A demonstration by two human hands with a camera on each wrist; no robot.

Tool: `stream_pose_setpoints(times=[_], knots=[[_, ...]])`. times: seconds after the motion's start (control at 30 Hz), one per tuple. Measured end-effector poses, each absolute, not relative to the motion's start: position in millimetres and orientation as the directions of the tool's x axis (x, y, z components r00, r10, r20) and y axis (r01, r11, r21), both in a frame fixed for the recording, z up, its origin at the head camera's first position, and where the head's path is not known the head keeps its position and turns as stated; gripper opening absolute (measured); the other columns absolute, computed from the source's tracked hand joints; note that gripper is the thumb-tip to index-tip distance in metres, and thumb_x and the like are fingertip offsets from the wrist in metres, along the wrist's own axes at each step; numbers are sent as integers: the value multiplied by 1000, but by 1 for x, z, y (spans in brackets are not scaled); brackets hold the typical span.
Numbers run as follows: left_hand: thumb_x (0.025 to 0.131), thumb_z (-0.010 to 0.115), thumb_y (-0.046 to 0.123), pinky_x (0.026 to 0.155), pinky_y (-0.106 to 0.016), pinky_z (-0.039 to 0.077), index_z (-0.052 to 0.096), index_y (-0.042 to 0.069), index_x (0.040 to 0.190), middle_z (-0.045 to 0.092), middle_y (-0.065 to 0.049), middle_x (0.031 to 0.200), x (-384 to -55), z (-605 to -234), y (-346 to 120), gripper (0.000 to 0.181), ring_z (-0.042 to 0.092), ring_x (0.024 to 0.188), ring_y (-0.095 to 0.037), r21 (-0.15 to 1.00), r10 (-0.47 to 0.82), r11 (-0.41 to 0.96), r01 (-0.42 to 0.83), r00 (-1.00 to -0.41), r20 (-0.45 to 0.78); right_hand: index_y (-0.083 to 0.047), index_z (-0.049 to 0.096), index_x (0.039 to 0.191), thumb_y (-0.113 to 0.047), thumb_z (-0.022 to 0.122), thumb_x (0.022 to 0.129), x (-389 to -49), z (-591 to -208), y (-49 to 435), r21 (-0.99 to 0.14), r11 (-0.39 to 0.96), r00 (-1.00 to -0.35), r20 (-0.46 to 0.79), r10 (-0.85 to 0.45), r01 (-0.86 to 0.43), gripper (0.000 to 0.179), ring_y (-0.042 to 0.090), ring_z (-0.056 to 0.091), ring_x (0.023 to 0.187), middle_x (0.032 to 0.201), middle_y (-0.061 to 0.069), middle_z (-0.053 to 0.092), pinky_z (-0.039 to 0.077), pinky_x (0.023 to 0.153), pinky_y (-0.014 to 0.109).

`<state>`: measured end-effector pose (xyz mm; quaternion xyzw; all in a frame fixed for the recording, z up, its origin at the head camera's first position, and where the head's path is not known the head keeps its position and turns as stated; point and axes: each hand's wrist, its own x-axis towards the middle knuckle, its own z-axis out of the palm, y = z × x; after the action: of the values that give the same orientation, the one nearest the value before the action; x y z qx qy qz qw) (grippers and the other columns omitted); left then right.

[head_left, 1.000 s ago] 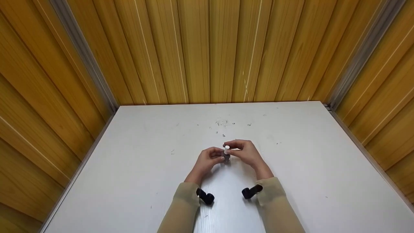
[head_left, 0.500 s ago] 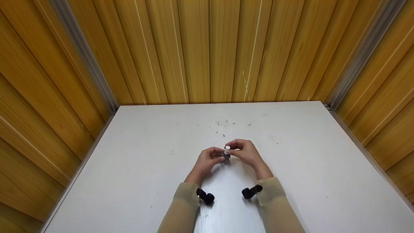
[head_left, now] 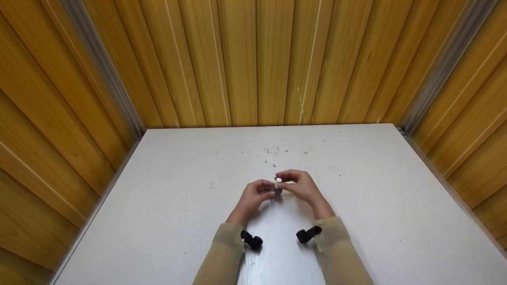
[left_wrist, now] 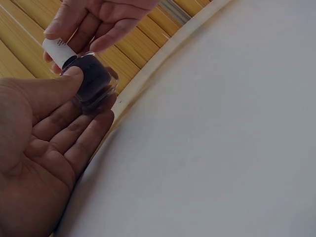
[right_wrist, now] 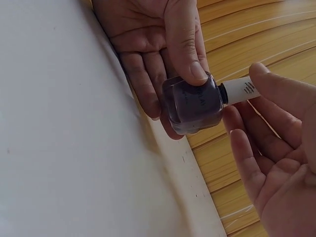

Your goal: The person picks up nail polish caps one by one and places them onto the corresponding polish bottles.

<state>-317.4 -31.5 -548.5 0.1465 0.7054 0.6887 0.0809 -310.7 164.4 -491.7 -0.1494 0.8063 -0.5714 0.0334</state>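
Note:
A small glass bottle of dark purple nail polish point(head_left: 277, 191) point(left_wrist: 91, 80) point(right_wrist: 193, 104) with a white cap point(head_left: 278, 181) point(left_wrist: 58, 51) point(right_wrist: 240, 90) stands over the middle of the white table point(head_left: 356, 221). My left hand point(head_left: 256, 194) point(left_wrist: 52, 126) point(right_wrist: 158, 54) grips the bottle's body between thumb and fingers. My right hand point(head_left: 300, 185) point(left_wrist: 96, 22) point(right_wrist: 279, 143) pinches the white cap from the right with thumb and fingertips. Both hands meet just above the tabletop.
Wood-panelled walls point(head_left: 253, 59) close in the table at the back and on both sides. Small dark specks point(head_left: 272, 151) lie on the table beyond the hands. Black wrist cameras point(head_left: 252, 240) sit on both beige sleeves.

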Motion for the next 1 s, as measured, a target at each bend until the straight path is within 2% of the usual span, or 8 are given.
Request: stream_pose_setpoints(times=[0.1,0.37,0.5,0.83,1.0], knots=[[92,70,-7,92,-29,62,66,-9,119,74,-24,115,-317,-548,-31,28,74,107,-23,996,311,17,89,-947,79,6,70,123,-9,76,92,-318,-504,168,-932,283,-944,140,-299,-228,35,40,67,118,125,25,71,54,84,15],[92,70,-7,93,-30,62,65,-10,119,73,-26,117,-317,-549,-31,28,74,109,-27,996,309,11,89,-947,82,2,75,116,-13,79,90,-320,-506,169,-926,281,-941,168,-295,-253,29,17,71,99,119,24,73,56,78,16],[92,70,-7,93,-29,62,65,-11,119,73,-26,116,-317,-549,-31,28,74,109,-27,995,310,18,100,-946,90,3,75,113,-13,79,90,-321,-507,169,-925,286,-943,167,-288,-251,28,12,69,93,115,23,75,56,76,17],[91,70,-7,91,-27,61,65,-11,119,73,-27,116,-318,-550,-31,28,74,107,-26,994,315,27,104,-945,91,3,74,105,-10,81,87,-321,-508,167,-921,299,-951,172,-258,-248,23,10,67,92,100,13,76,53,82,20],[92,70,-6,91,-28,61,65,-11,119,74,-26,116,-318,-551,-32,28,74,108,-25,994,319,17,109,-943,98,3,73,114,-14,81,89,-321,-508,168,-920,311,-952,159,-263,-240,31,18,69,102,111,19,76,53,85,23]])
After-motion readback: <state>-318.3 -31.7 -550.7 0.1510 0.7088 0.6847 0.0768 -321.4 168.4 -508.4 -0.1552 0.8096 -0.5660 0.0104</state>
